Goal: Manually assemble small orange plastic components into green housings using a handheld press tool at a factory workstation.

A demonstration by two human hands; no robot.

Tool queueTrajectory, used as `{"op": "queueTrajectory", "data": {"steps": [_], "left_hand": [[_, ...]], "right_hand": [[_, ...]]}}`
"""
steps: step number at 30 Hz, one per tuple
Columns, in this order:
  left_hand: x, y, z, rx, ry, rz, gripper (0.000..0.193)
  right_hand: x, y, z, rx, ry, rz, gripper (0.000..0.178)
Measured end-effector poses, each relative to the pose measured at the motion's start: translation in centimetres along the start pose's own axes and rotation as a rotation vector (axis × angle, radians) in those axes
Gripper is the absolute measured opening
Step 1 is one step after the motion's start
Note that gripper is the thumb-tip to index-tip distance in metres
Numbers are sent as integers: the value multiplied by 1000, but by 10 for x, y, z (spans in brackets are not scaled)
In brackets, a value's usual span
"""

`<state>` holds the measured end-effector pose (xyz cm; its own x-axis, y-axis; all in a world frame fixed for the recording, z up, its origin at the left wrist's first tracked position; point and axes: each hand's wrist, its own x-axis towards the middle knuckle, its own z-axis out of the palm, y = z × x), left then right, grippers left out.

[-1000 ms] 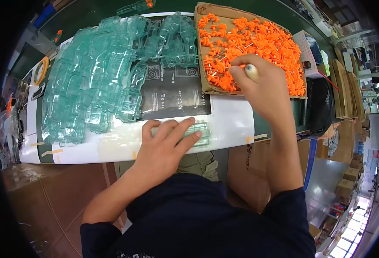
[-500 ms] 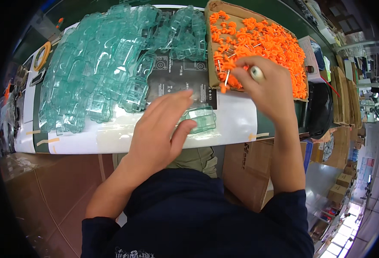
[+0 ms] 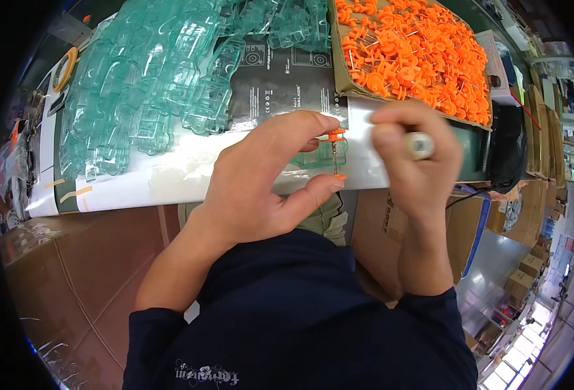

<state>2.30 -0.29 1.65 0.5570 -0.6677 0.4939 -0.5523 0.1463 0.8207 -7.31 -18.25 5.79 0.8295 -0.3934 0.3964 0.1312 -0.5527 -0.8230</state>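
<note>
An orange wheel-and-axle piece [image 3: 334, 151] is pinched upright between the thumb and fingers of my left hand [image 3: 261, 172], one orange wheel at each end of its metal rod. Just behind it, a transparent green plastic shell [image 3: 310, 160] lies on the white table sheet, partly hidden by that hand. To the right, my right hand [image 3: 423, 162] is curled round a pale, round-ended handle [image 3: 419, 145]; motion blurs it, and the rest of the tool is hidden. The two hands are apart.
Many transparent green shells [image 3: 163, 84] cover the table's left and back. A shallow cardboard box [image 3: 343, 79] full of orange wheel pieces [image 3: 417, 58] stands back right. Black printed packaging [image 3: 274, 84] lies between them. Cartons [image 3: 381, 227] stand below the table.
The orange wheel piece has passed from my right hand to my left, whose fingers have closed on it. My right hand has come back from the box with the pale handle still in it.
</note>
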Motion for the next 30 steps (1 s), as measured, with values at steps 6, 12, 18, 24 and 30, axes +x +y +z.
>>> {"op": "queueTrajectory", "data": {"steps": [6,12,18,24,30], "left_hand": [[-6,-1,11,-103,80,22,58],[-9,-3,14,-121,85,56,55],[-8,-5,12,27,7,81,58],[-8,-20,28,378,2,192,52],[-4,-21,38,523,-26,110,48]], "right_hand": [[1,-4,-6,1301,-11,-25,44],[3,1,7,1369,-51,-79,41],[-4,9,5,1383,-73,33,42],[-12,18,-6,1330,19,84,43],[-21,20,-3,1319,158,164,46]]}}
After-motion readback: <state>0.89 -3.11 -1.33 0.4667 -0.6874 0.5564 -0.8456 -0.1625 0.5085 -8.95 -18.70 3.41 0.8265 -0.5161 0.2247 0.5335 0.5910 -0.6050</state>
